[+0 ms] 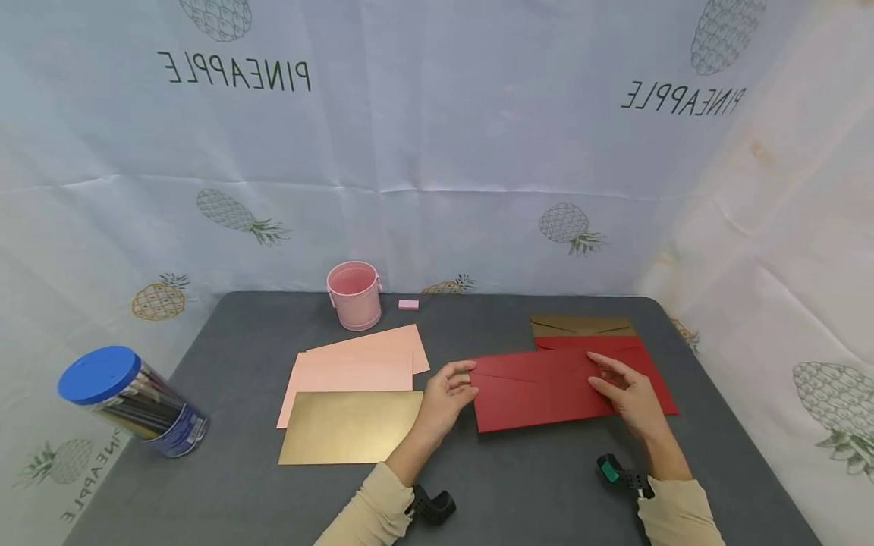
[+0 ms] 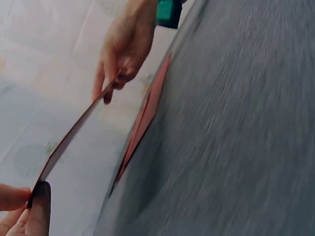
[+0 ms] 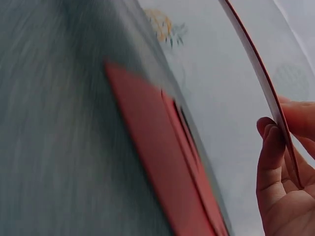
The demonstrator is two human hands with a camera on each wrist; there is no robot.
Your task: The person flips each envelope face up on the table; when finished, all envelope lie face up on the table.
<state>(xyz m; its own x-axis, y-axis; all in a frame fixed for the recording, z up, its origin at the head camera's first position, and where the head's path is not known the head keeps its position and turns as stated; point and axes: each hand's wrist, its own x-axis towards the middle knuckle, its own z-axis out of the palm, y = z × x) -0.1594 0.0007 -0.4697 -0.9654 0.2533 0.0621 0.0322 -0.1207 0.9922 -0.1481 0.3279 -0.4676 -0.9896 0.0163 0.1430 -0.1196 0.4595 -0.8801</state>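
Note:
Between both hands a red envelope [image 1: 539,390] is held up off the table, its long side running left to right. My left hand [image 1: 442,402] pinches its left edge between thumb and fingers; the left wrist view shows that pinch at the lower left. At the other end, my right hand [image 1: 631,398] grips the envelope's right part, thumb on one face and fingers on the other in the right wrist view. Beneath and behind it lies another red envelope [image 1: 652,379], overlapping a brown-gold envelope [image 1: 580,326] at the table's back right.
Left of my hands lie a gold envelope [image 1: 348,428] and pink envelopes [image 1: 355,371], overlapping. A pink bucket [image 1: 355,299] and a small pink block [image 1: 408,305] stand at the back. A blue-lidded jar of pencils [image 1: 136,402] is at the table's left edge.

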